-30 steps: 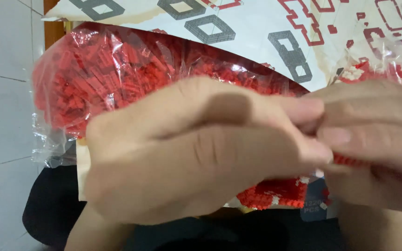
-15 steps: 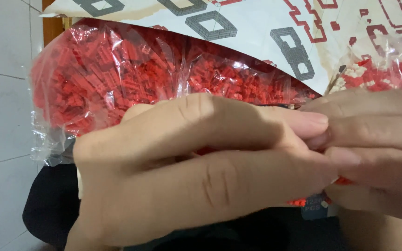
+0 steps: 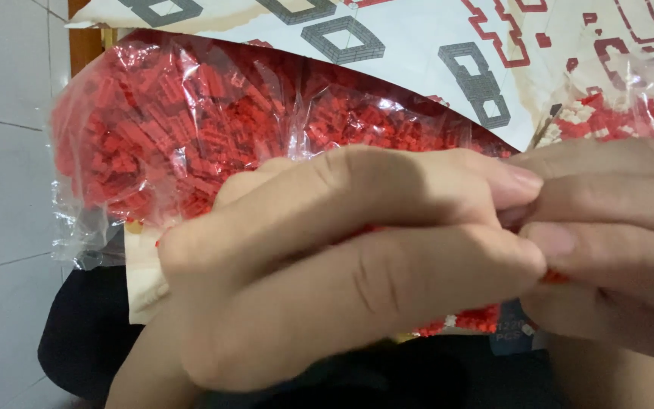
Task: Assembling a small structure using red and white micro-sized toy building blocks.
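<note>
I see my left hand [image 3: 342,265] and right hand [image 3: 607,242] curled shut, fingertips meeting over a small red piece [image 3: 554,278] (barely visible). Behind them the clear bag of red bricks [image 3: 191,121] overlaps the printed sheet's [image 3: 418,68] left edge, apparently unopened; assembly looks barely begun.

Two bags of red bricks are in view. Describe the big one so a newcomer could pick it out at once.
Start at the printed instruction sheet across the top. Just below it, left of centre, lies the large clear bag, behind the left hand. Unlike the smaller bag at upper right, which mixes in white pieces, it is all red.
</note>
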